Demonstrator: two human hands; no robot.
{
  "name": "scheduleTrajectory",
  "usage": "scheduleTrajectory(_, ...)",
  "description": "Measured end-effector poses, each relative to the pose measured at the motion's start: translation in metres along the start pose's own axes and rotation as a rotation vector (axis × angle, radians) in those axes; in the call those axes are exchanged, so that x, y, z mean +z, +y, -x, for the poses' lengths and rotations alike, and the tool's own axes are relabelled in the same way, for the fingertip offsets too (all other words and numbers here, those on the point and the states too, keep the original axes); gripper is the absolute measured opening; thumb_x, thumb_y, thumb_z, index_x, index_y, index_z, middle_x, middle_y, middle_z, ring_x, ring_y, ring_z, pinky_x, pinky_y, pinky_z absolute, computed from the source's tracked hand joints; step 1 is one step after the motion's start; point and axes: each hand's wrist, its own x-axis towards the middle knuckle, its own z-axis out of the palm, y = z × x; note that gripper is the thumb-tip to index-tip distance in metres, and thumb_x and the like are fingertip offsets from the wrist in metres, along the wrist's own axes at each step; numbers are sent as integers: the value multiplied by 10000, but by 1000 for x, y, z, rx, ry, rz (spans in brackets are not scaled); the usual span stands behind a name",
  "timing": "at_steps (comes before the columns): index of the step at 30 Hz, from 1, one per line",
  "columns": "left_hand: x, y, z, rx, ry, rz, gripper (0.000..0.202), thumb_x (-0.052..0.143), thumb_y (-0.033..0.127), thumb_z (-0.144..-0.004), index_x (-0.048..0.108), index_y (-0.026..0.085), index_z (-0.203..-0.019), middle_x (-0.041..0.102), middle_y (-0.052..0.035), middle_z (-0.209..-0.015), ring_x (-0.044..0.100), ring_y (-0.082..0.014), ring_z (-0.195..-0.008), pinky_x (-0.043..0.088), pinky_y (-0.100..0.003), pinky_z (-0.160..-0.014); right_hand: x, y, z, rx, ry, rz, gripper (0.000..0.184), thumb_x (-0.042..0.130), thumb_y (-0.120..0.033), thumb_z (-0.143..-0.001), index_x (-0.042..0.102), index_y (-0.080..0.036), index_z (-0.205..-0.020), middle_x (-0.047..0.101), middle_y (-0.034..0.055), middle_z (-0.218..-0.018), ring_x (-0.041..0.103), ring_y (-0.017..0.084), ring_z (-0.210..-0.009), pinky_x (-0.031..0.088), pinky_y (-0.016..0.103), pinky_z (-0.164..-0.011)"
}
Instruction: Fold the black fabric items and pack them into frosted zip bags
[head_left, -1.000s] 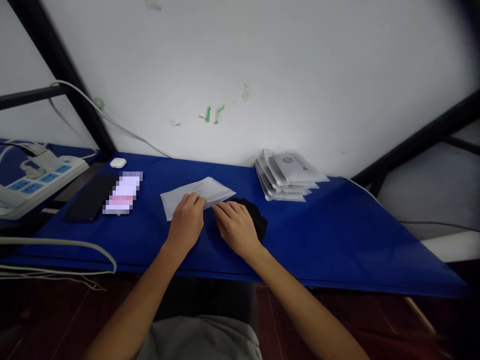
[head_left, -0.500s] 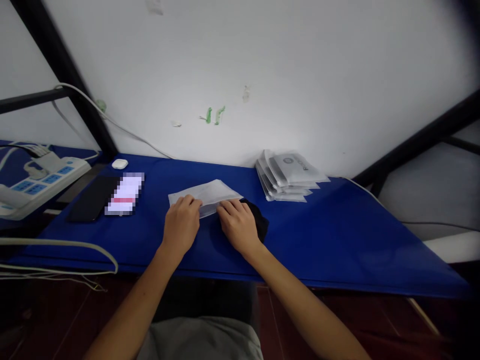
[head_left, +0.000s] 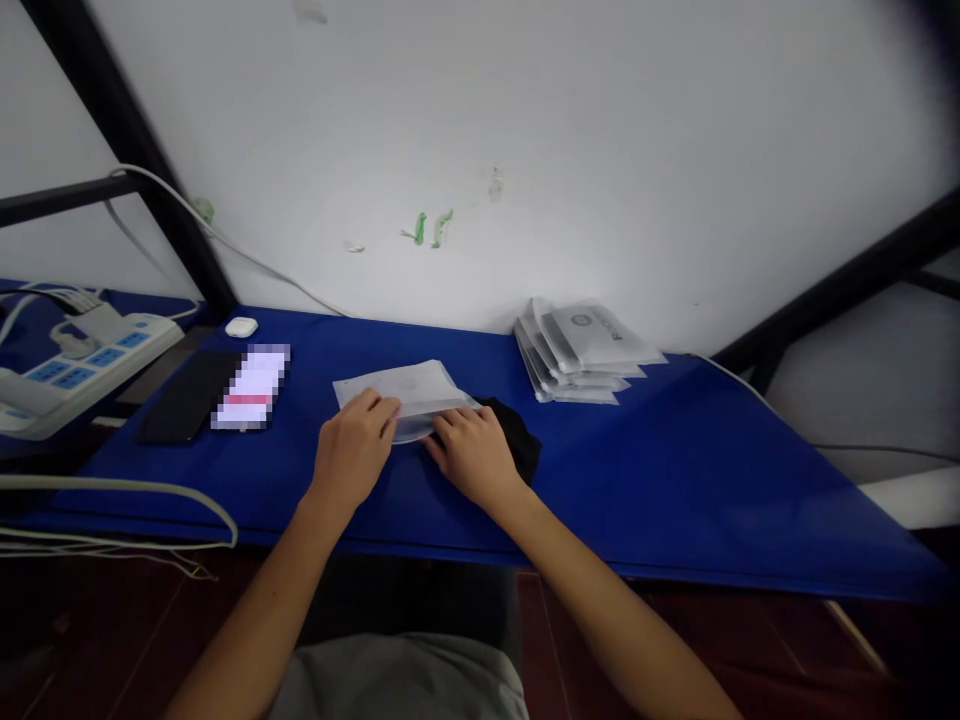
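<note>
A frosted, see-through plastic pouch (head_left: 409, 385) lies on the blue tabletop in front of me, its near edge parted into an opening. My left hand (head_left: 352, 445) pinches the upper layer of that edge on the left. At the right end of the opening, my right hand (head_left: 474, 452) has its fingertips on the pouch's edge, the thumb close to the lower layer. Some black cloth (head_left: 517, 435) is bunched beside and partly under my right hand, which hides some of it.
A stack of similar filled pouches (head_left: 600, 340) leans by the wall at the back right. On the left are a lit phone (head_left: 251, 385), a dark phone-like slab (head_left: 187, 400), a white earbud case (head_left: 241, 327) and a power strip (head_left: 97, 370) with cables.
My left hand has shifted slightly left and toward me. The pouch's mouth gapes wider, and my right hand's fingers have moved a little along its edge.
</note>
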Motion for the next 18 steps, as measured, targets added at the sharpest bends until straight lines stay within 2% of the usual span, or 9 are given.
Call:
scheduleTrajectory(2,2,0,2,17,20,6,177,504,173,-902,673,224,-920,654,-17,-868,628,-145,-769,457,-240,-640,-1,-3,-1,10,28,-18,323,434,-384,-963,648,-144,-940,697,93,-878,615,228,-871,369,359,-791)
scheduleTrajectory(3,3,0,2,28,29,4,175,506,179,-904,675,224,-914,652,-16,-859,629,-144,-770,456,-237,-638,0,-4,-2,15,35,-18,334,403,-375,-977,639,-138,-973,698,96,-884,621,223,-863,375,354,-789)
scheduleTrajectory(5,6,-2,1,57,35,-2,161,518,191,-906,676,224,-906,649,-13,-844,629,-144,-769,454,-235,-627,1,-7,-5,15,19,-12,295,363,-273,-990,623,-135,-996,694,92,-876,630,207,-825,393,339,-773)
scheduleTrajectory(8,8,-5,0,92,33,-7,135,541,193,-898,673,222,-904,649,-10,-845,633,-153,-780,464,-241,-628,6,-10,-9,2,-34,-10,225,403,-144,-949,595,-140,-1065,691,90,-931,641,197,-820,430,320,-777)
scheduleTrajectory(11,7,-7,3,86,44,-16,129,562,187,-885,664,211,-959,659,-25,-877,634,-178,-821,493,-262,-663,10,-9,-12,20,-87,-11,317,450,-126,-914,519,-154,-1222,681,94,-1024,656,211,-845,474,314,-729)
scheduleTrajectory(14,4,-1,14,71,146,-13,191,554,203,-889,633,178,-1061,670,-67,-944,627,-211,-884,522,-306,-738,11,-7,-13,38,-113,-23,393,439,-146,-919,450,-174,-1311,668,103,-1095,671,224,-840,497,311,-648)
scheduleTrajectory(16,3,6,24,96,243,43,214,513,188,-907,614,167,-1095,680,-79,-975,632,-203,-912,524,-317,-812,9,-6,-15,44,-122,-48,429,444,-175,-924,408,-186,-1351,655,110,-1143,675,226,-849,511,313,-651)
scheduleTrajectory(18,5,13,34,160,238,106,255,445,127,-921,607,186,-1108,694,-62,-996,645,-172,-944,512,-299,-876,8,-6,-16,40,-127,-78,464,457,-198,-925,371,-193,-1381,650,109,-1163,673,231,-888,523,318,-691)
